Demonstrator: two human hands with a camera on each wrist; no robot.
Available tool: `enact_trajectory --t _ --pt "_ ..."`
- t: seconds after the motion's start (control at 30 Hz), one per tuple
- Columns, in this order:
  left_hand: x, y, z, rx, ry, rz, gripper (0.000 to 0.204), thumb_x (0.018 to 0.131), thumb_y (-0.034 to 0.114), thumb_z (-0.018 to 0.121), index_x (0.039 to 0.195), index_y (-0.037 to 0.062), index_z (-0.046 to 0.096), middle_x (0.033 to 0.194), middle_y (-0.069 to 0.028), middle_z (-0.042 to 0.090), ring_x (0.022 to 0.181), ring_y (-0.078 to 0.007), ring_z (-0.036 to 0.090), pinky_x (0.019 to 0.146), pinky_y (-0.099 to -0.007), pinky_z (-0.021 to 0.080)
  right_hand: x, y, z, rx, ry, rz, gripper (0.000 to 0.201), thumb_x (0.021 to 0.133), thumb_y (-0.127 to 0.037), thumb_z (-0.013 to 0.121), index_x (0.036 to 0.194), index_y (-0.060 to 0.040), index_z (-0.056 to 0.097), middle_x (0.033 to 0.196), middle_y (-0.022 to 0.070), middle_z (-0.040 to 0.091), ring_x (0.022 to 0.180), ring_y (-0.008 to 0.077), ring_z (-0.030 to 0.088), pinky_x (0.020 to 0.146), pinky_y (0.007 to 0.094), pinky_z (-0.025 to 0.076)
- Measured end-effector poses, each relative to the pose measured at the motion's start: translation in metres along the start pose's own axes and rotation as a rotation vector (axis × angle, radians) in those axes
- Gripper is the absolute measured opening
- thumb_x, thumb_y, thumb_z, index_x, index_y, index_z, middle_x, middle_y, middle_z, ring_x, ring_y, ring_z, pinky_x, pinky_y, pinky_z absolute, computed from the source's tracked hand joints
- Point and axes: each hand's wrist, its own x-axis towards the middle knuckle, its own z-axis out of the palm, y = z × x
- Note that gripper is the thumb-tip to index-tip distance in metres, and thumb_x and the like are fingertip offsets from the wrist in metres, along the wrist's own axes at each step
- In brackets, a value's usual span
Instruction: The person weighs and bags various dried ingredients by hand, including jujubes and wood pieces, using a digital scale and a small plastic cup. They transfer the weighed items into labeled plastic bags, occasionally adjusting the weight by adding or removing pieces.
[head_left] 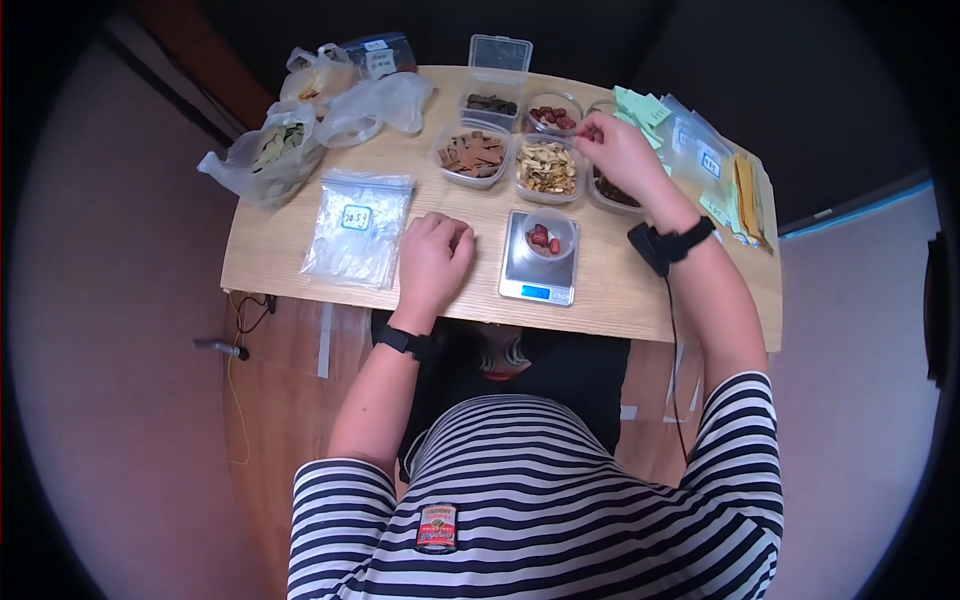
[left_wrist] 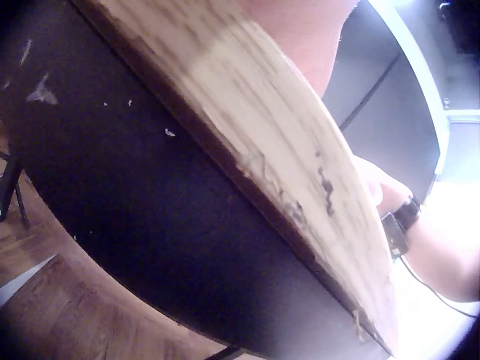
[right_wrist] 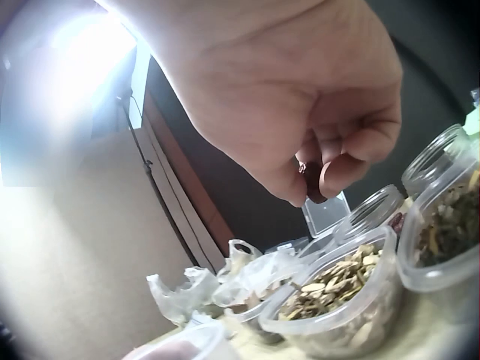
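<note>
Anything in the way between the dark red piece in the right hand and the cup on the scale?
The tub of pale slices stands between the right hand, pinching the dark red piece, and the cup on the scale. The piece is above rim level, so passing over looks possible.

Wrist views glare white; the head view's rim darkens.

Both arms extended forward, wrists banded.
Left hand (head_left: 436, 262) is rested palm down, fingers loosely curled; right hand (head_left: 622, 155) is raised farther forward, thumb and fingers pinched.
</note>
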Motion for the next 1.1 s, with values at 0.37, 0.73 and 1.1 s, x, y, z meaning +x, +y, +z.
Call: enact_trajectory --t 0.37,0.73,1.1 --pt "-0.001 -0.001 -0.003 -0.036 0.031 0.019 0.012 0.086 0.016 0.068 0.084 0.0038 0.071 0.084 -0.0117 0.064 0.084 -0.0329 0.060 0.077 -0.0434 0.048 0.002 -0.006 0.007 0.042 0.203 0.068 0.036 0.096 -0.032 0.065 0.116 -0.0021 0.069 0.087 0.0084 0.070 0.078 0.0197 0.067 0.073 0.0324 0.053" --pt "-0.001 0.002 -0.002 -0.015 -0.007 0.023 0.013 0.086 0.018 0.069 0.085 0.0045 0.071 0.086 -0.0104 0.065 0.085 -0.0320 0.060 0.077 -0.0430 0.048 -0.159 0.040 0.050 0.504 0.208 0.395 0.020 0.098 -0.018 0.067 0.099 0.0024 0.069 0.075 -0.0058 0.058 0.069 0.0034 0.052 0.063 0.0204 0.043" --pt "0.019 0.058 -0.005 -0.098 -0.230 0.227 0.093 0.067 0.037 0.088 0.143 0.0019 0.048 0.133 -0.0172 0.061 0.123 -0.0356 0.054 0.107 -0.0463 0.038 -0.102 -0.047 0.014 -0.265 -0.050 -0.152 0.018 0.083 -0.024 0.073 0.096 -0.0118 0.077 0.095 0.0111 0.064 0.094 0.0288 0.065 0.082 0.0413 0.051"
